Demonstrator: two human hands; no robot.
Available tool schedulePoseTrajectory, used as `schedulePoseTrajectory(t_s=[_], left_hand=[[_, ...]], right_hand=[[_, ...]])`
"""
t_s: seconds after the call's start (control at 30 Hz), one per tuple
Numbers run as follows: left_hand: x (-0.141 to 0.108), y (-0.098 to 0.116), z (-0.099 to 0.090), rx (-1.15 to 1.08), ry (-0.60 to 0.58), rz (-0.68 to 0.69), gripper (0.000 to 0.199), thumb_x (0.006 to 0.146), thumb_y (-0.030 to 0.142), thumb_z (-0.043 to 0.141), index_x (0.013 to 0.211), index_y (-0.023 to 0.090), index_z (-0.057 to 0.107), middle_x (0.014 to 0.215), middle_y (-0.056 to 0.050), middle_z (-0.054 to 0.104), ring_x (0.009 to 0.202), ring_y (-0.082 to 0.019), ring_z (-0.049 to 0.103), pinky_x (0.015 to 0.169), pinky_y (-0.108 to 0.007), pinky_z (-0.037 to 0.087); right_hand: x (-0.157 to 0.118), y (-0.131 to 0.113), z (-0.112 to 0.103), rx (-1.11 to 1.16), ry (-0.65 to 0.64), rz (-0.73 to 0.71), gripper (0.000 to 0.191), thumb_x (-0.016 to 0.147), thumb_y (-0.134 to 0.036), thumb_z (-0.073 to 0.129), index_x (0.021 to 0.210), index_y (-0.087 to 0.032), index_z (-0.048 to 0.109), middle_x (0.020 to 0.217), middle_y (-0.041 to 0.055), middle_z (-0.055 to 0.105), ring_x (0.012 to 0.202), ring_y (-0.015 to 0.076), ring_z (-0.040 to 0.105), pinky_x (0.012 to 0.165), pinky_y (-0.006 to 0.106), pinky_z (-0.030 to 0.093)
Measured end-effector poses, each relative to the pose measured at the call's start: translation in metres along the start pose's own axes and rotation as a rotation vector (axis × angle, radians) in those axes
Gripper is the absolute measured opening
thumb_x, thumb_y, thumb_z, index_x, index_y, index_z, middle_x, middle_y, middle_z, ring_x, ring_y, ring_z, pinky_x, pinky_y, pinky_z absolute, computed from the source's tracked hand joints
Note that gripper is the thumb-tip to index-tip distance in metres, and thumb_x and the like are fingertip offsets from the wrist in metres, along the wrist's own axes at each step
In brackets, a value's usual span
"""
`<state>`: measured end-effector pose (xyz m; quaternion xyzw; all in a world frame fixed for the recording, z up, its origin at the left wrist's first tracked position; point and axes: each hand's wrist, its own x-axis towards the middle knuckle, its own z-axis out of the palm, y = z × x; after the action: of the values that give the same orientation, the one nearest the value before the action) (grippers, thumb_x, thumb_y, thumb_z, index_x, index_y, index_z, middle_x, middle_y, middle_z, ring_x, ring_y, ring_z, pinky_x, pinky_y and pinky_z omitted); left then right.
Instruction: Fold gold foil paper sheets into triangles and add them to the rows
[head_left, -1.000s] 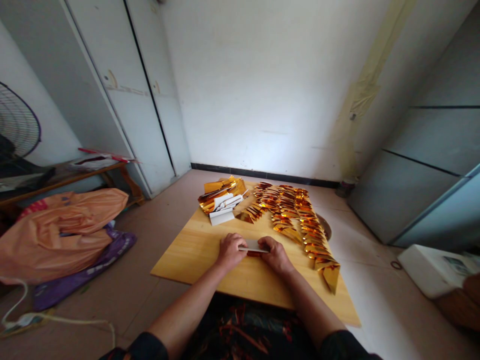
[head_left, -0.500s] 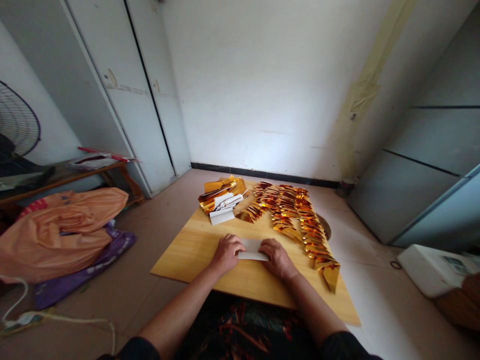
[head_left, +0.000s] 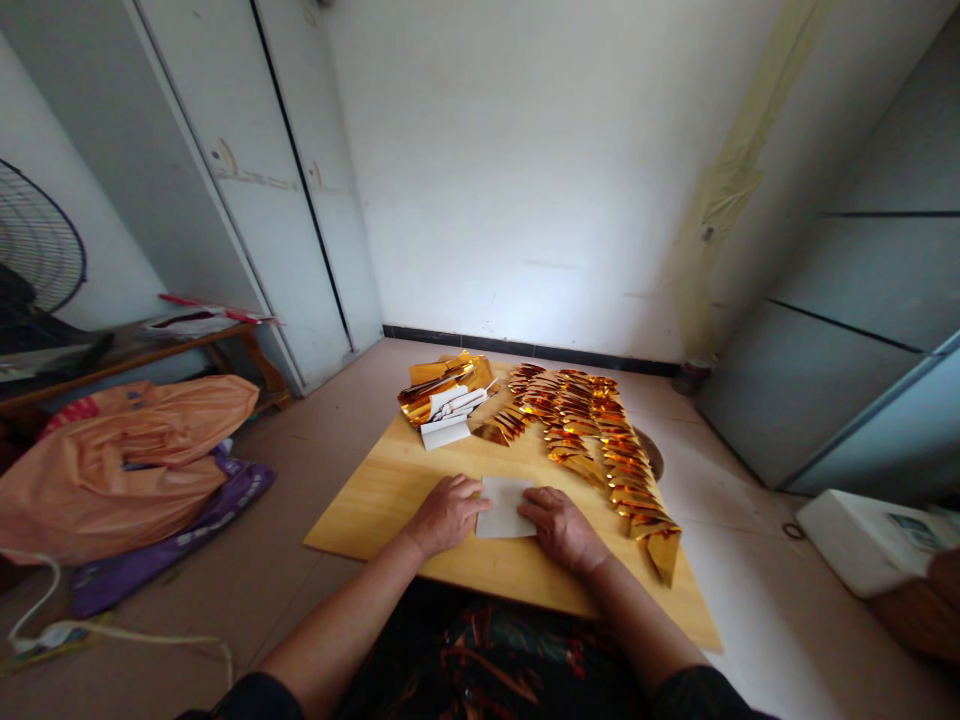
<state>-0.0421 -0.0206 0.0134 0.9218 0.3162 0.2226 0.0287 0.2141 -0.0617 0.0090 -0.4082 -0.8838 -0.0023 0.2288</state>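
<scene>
A pale square sheet of paper [head_left: 505,508] lies on the wooden board [head_left: 360,510] close to me. My left hand [head_left: 448,513] rests at the sheet's left edge, thumb and fingertips on the paper. At the right edge my right hand [head_left: 559,525] touches it with its fingers bent and lying on the sheet. Rows of folded gold foil pieces [head_left: 626,465] stand on the board's right side. Behind my left hand is a pile of gold and white sheets [head_left: 450,400], with a creased white piece [head_left: 445,432] at its front.
Left of the board, an orange bag [head_left: 135,460] and a purple bag [head_left: 172,540] lie on the floor near a wooden bench [head_left: 255,360]. A fan [head_left: 37,240] stands far left. On the right are a white box [head_left: 859,540] and a grey cabinet [head_left: 847,350].
The sheet's near part has come down toward me, so it now shows as a flat square. My left hand has shifted slightly left and down, and my right hand has flattened somewhat.
</scene>
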Motion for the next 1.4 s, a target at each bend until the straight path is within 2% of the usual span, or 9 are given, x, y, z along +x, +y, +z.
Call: schedulePoseTrajectory(t_s=[0.13, 0.27, 0.43, 0.5, 0.6, 0.77, 0.9, 1.1, 1.4], left_hand=[[0.006, 0.011, -0.007, 0.017, -0.060, -0.083, 0.031, 0.079, 0.011, 0.056, 0.097, 0.028, 0.074, 0.106, -0.003, 0.067, 0.100, -0.021, 0.056, 0.088, -0.037, 0.044], [0.014, 0.026, -0.008, 0.060, -0.068, -0.165, 0.015, 0.084, 0.030, 0.060, 0.083, 0.024, 0.074, 0.096, -0.005, 0.067, 0.095, -0.022, 0.055, 0.084, -0.038, 0.040], [0.018, 0.034, 0.003, 0.104, 0.012, -0.216, 0.017, 0.086, 0.024, 0.059, 0.073, 0.020, 0.068, 0.088, -0.005, 0.066, 0.090, -0.019, 0.054, 0.082, -0.037, 0.035], [0.017, 0.035, 0.005, 0.103, 0.026, -0.239, 0.014, 0.085, 0.023, 0.059, 0.073, 0.020, 0.067, 0.089, -0.004, 0.065, 0.091, -0.019, 0.054, 0.081, -0.037, 0.035], [0.017, 0.033, 0.006, 0.060, 0.039, -0.283, 0.003, 0.081, 0.023, 0.064, 0.080, 0.021, 0.067, 0.095, -0.004, 0.065, 0.095, -0.021, 0.055, 0.083, -0.037, 0.037], [0.017, 0.028, 0.008, -0.006, 0.080, -0.363, 0.038, 0.072, 0.021, 0.071, 0.110, 0.023, 0.063, 0.116, -0.007, 0.060, 0.111, -0.025, 0.052, 0.094, -0.040, 0.038], [0.019, 0.024, 0.011, -0.027, 0.062, -0.409, 0.060, 0.071, 0.022, 0.072, 0.128, 0.024, 0.053, 0.132, -0.010, 0.053, 0.123, -0.028, 0.046, 0.101, -0.044, 0.036], [0.024, 0.018, 0.011, -0.087, -0.023, -0.441, 0.059, 0.070, 0.024, 0.072, 0.127, 0.023, 0.055, 0.134, -0.010, 0.055, 0.124, -0.028, 0.047, 0.102, -0.045, 0.036], [0.029, 0.013, 0.009, -0.124, -0.049, -0.434, 0.059, 0.068, 0.025, 0.073, 0.125, 0.022, 0.057, 0.126, -0.009, 0.060, 0.117, -0.028, 0.051, 0.099, -0.042, 0.038]], right_hand=[[-0.004, 0.001, 0.000, 0.017, -0.005, -0.011, 0.031, 0.084, -0.009, 0.047, 0.105, -0.020, 0.067, 0.118, 0.0103, 0.063, 0.103, 0.0220, 0.056, 0.091, 0.037, 0.045], [-0.001, -0.003, -0.006, 0.070, -0.035, 0.034, 0.031, 0.086, -0.010, 0.044, 0.101, -0.021, 0.069, 0.117, 0.0088, 0.064, 0.104, 0.0206, 0.057, 0.092, 0.035, 0.044], [0.015, -0.003, -0.010, 0.139, -0.070, 0.188, 0.022, 0.085, -0.014, 0.050, 0.092, -0.020, 0.069, 0.100, 0.0070, 0.068, 0.094, 0.0194, 0.058, 0.084, 0.032, 0.043], [0.024, -0.002, -0.009, 0.132, -0.060, 0.281, 0.026, 0.081, -0.017, 0.057, 0.105, -0.019, 0.067, 0.109, 0.0091, 0.065, 0.100, 0.0216, 0.056, 0.085, 0.033, 0.043], [0.038, -0.001, -0.010, 0.057, -0.121, 0.442, 0.051, 0.073, -0.020, 0.063, 0.124, -0.020, 0.058, 0.124, 0.0113, 0.059, 0.113, 0.0270, 0.050, 0.089, 0.037, 0.040], [0.058, -0.003, -0.016, 0.014, -0.279, 0.489, 0.057, 0.070, -0.018, 0.061, 0.127, -0.022, 0.056, 0.113, 0.0091, 0.063, 0.107, 0.0257, 0.051, 0.084, 0.034, 0.039], [0.066, -0.004, -0.019, 0.037, -0.313, 0.486, 0.043, 0.070, -0.014, 0.060, 0.112, -0.021, 0.065, 0.103, 0.0068, 0.065, 0.099, 0.0225, 0.054, 0.079, 0.031, 0.038], [0.069, -0.008, -0.023, 0.020, -0.333, 0.463, 0.050, 0.069, -0.017, 0.062, 0.119, -0.022, 0.061, 0.119, 0.0091, 0.060, 0.111, 0.0258, 0.051, 0.083, 0.034, 0.039], [0.078, -0.007, -0.021, 0.024, -0.372, 0.522, 0.033, 0.068, -0.017, 0.064, 0.100, -0.024, 0.067, 0.106, 0.0059, 0.064, 0.105, 0.0249, 0.053, 0.078, 0.032, 0.036]])
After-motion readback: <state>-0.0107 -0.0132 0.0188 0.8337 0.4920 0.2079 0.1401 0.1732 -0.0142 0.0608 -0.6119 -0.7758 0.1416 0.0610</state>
